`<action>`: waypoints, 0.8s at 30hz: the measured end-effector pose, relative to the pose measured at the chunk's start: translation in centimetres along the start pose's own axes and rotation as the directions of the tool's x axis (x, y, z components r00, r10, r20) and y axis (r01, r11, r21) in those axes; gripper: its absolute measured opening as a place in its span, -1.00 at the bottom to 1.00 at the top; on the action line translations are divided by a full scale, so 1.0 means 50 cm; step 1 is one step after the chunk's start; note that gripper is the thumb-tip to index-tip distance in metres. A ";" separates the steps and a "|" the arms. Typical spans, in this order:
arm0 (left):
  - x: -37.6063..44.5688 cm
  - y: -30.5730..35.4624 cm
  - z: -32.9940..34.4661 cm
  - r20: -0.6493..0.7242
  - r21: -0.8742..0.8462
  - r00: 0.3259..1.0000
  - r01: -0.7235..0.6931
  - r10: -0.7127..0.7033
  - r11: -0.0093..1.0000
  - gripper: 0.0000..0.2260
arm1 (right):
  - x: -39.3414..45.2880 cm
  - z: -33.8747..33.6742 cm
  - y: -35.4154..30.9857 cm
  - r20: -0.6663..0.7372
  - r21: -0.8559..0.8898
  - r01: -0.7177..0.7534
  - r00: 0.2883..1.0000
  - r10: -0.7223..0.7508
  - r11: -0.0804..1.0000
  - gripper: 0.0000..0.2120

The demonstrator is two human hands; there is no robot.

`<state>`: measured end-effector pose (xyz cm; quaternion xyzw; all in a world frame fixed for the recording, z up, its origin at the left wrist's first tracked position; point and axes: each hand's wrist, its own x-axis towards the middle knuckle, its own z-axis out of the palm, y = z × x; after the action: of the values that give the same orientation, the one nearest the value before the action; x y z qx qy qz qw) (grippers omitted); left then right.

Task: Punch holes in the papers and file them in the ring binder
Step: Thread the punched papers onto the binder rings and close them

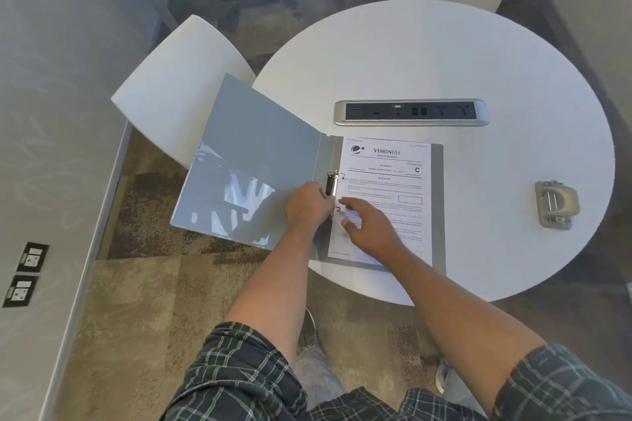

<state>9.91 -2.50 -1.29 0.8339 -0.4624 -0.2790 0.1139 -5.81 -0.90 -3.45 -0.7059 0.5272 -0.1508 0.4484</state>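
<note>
Left hand (307,207) pinches the ring mechanism (331,185); right hand (367,227), fingers loose and spread, presses papers (386,195) flat. Ring binder (273,174) open at bench's near-left edge, cover overhanging. Hole punch (555,204) idle, far right. Filing step; next likely closing rings, holes aligned.

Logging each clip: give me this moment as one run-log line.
stage: filing | binder: open on table | papers: on rings | left hand: at ring clasp | right hand: flat on papers | punch: idle, at right

Dark green plaid shirt (246,376), sleeves rolled up, bare forearms, grey trousers (316,374)
</note>
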 end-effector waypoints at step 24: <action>0.012 -0.049 -0.024 0.158 -0.322 0.987 0.059 -0.008 0.945 -0.95 | -0.008 0.032 0.060 0.249 -0.134 0.110 0.966 -0.074 0.985 -0.13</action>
<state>12.58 -1.74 -1.63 0.7872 -0.4030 -0.4174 0.2092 -6.70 0.08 -6.61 -0.7739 0.4445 -0.0447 0.4488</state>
